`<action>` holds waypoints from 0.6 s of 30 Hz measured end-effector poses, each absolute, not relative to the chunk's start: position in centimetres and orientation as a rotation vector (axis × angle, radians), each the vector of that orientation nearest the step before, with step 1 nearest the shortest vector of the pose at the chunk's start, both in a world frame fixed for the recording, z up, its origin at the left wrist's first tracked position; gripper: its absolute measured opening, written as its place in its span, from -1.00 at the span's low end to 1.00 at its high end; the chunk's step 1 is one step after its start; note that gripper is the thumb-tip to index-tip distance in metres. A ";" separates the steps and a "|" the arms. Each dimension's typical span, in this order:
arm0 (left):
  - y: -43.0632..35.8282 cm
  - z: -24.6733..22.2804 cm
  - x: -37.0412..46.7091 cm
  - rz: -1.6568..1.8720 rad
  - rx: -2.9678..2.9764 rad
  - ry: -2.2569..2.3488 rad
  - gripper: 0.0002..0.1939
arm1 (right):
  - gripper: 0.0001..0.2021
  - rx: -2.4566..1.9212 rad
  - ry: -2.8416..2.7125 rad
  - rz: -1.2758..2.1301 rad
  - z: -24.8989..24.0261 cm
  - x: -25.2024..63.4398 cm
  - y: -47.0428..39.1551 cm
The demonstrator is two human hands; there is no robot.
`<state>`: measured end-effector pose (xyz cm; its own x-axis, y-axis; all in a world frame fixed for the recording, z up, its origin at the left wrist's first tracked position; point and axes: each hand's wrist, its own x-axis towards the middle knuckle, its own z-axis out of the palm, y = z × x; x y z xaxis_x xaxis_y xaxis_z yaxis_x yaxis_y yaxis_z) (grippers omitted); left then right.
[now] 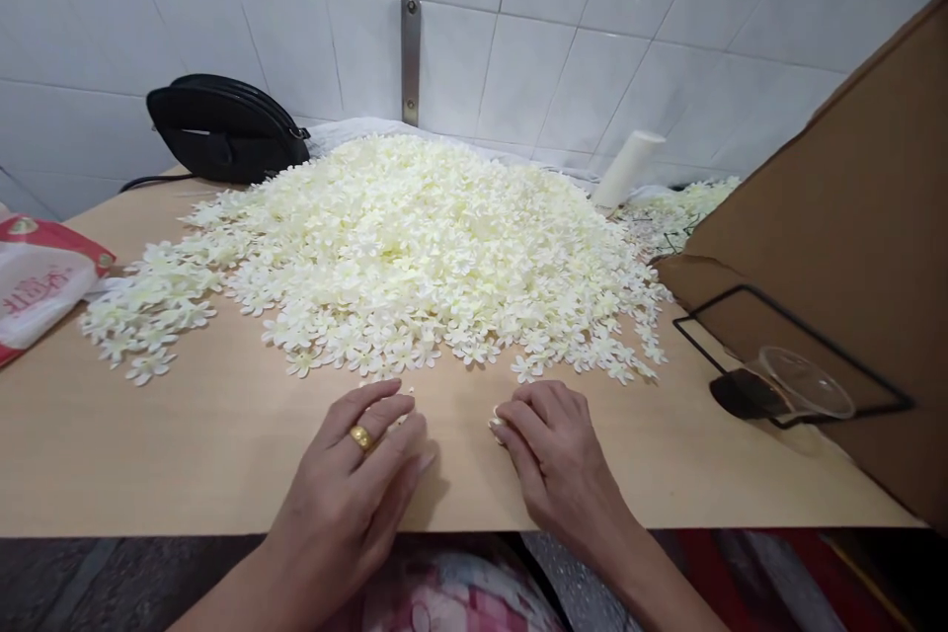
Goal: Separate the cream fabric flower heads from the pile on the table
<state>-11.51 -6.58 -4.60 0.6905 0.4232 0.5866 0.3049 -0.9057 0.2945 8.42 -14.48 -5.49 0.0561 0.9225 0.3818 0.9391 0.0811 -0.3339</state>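
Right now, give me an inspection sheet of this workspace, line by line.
Surface: pale wooden table, bare at the near edge.
Job's things: big heap of cream fabric flowers; a few lie under both hands.
Clutter: red-and-white packet, black case, white roll, clear plastic cup on a black wire stand, cardboard box.
Fingers: left hand with gold ring and right hand rest palm down, fingers pressing on flowers.
Cables: black cord by the case.
Surroundings: white tiled wall.

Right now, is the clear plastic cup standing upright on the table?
No, the clear plastic cup lies on its side beside the cardboard.
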 end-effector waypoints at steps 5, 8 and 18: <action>-7.1 -4.6 -9.2 0.930 2.759 0.444 -0.81 | -0.80 -1.855 -1.745 -0.001 -5.4 9.3 -16.6; -7.5 -4.7 -8.1 0.926 2.773 0.400 -0.82 | -0.74 -1.873 -1.772 -0.071 -5.5 9.1 -17.4; -8.4 -4.6 -4.9 0.890 2.664 0.177 -0.63 | -0.61 -2.013 -1.850 -0.224 -6.4 7.2 -18.4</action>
<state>-4.91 -8.37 -4.59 0.7977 0.2178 0.5624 0.0146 -0.9392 0.3430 7.16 -18.37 -6.37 0.1131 0.9194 0.3768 0.9827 -0.0476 -0.1787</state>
